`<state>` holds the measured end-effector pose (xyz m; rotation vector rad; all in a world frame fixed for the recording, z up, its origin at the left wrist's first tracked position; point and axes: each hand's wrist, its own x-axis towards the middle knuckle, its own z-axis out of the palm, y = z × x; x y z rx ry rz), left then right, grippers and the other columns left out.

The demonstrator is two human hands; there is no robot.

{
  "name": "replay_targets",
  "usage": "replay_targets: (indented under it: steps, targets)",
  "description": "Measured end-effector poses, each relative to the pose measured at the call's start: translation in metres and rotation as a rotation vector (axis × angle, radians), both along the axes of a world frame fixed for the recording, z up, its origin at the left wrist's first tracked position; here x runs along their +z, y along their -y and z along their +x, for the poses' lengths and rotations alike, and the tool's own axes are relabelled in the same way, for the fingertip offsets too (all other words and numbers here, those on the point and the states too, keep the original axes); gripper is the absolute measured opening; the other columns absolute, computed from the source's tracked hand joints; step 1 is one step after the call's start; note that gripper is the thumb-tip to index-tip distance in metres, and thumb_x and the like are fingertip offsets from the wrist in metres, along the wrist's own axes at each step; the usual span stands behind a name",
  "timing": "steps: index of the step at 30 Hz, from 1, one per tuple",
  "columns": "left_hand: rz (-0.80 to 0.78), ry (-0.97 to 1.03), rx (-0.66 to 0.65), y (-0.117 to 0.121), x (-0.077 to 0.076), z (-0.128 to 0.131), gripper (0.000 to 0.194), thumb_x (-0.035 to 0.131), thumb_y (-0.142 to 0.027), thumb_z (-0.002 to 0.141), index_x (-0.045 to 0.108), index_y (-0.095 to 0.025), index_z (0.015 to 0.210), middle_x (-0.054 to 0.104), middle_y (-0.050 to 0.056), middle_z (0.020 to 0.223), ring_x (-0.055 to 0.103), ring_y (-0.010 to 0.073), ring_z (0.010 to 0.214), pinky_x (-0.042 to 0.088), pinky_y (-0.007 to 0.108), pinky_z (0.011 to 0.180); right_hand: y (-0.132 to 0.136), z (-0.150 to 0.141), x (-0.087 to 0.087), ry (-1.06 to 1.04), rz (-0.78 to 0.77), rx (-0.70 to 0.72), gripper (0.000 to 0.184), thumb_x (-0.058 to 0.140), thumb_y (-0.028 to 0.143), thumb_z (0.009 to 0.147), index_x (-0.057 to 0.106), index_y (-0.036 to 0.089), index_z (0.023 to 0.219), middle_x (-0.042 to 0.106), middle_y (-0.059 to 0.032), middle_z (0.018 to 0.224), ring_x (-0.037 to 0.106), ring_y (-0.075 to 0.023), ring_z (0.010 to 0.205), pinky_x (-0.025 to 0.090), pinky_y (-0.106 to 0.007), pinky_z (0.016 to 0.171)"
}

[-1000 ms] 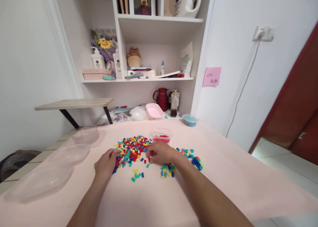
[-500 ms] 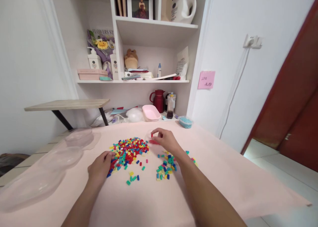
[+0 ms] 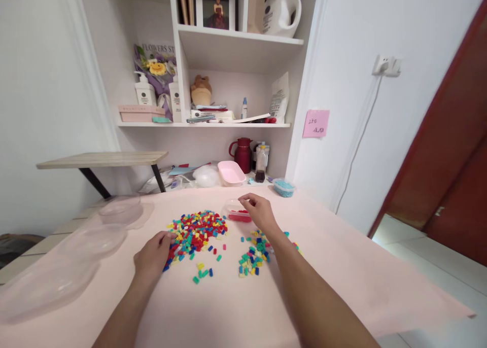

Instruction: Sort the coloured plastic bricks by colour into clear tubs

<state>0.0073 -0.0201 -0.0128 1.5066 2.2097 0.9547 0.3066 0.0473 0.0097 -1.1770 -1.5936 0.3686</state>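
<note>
My left hand (image 3: 153, 254) rests at the left edge of a mixed pile of small toy bricks (image 3: 200, 229), in red, yellow, blue, green and white. Its fingers are curled against the bricks, and what they may hold is hidden. Over a clear plastic container (image 3: 230, 209) hangs my right hand (image 3: 258, 213), thumb and index finger apart, with no brick visible between them. Red bricks (image 3: 239, 217) lie inside that container. Partly under my right forearm is a second, smaller heap of mostly green, blue and yellow bricks (image 3: 254, 256).
Clear empty-looking containers (image 3: 93, 240) line the table's left side. A lidless tub of blue pieces (image 3: 283, 187) stands at the back right. Behind the table are a pink basin (image 3: 231, 172), a red jug (image 3: 242, 155) and a bottle (image 3: 261, 163). A few loose bricks (image 3: 201, 274) lie in front.
My right hand has moved slightly right and up over the container, and the red brick between its fingers is gone from them. More of the container shows. My left hand has stayed in place.
</note>
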Motion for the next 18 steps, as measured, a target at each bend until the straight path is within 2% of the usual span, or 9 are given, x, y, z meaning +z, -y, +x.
replay_targets:
  steps: [4,7,9,14,18]
  targets:
    - [-0.007,-0.003,-0.003,0.002,0.001,0.002,0.030,0.042,-0.035,0.088,0.072,-0.030,0.087,0.078,-0.003,0.091,0.069,0.0220,0.094,0.042,0.037,0.088,0.009,-0.017,-0.003,0.101,-0.025,0.221,0.016,0.062,0.027,0.080,0.076,0.020,0.081,0.060,0.0031,0.057,0.050,-0.0114,0.054,0.037,-0.022,0.055]
    - [-0.005,-0.007,0.001,0.004,0.003,0.004,0.030,0.042,-0.035,0.088,0.071,-0.030,0.088,0.078,-0.004,0.091,0.069,0.0213,0.093,0.042,0.035,0.087,0.018,-0.030,-0.005,0.286,-0.038,0.436,0.011,0.067,0.019,0.076,0.077,0.021,0.081,0.067,0.0011,0.070,0.056,-0.0116,0.063,0.040,-0.021,0.061]
    - [-0.002,-0.006,0.004,0.006,0.003,0.005,0.029,0.042,-0.035,0.088,0.071,-0.030,0.088,0.078,-0.004,0.091,0.070,0.0211,0.092,0.043,0.035,0.086,0.023,-0.035,-0.005,0.426,-0.047,0.522,0.012,0.068,0.016,0.075,0.077,0.022,0.081,0.070,-0.0002,0.078,0.060,-0.0130,0.072,0.041,-0.021,0.065]
    - [0.000,0.005,0.000,0.006,0.004,0.006,0.029,0.043,-0.035,0.088,0.071,-0.029,0.087,0.079,-0.004,0.091,0.070,0.0207,0.090,0.042,0.035,0.089,0.031,-0.042,-0.004,0.591,-0.105,0.526,0.012,0.067,0.016,0.077,0.077,0.023,0.079,0.074,0.0008,0.082,0.063,-0.0139,0.075,0.040,-0.022,0.065]
    - [-0.002,0.011,0.003,0.004,0.003,0.005,0.030,0.043,-0.035,0.088,0.072,-0.030,0.088,0.078,-0.003,0.092,0.069,0.0212,0.095,0.041,0.035,0.091,0.036,-0.045,-0.003,0.634,-0.134,0.491,0.007,0.074,0.030,0.076,0.076,0.023,0.077,0.074,0.0011,0.077,0.063,-0.0140,0.069,0.036,-0.022,0.059]
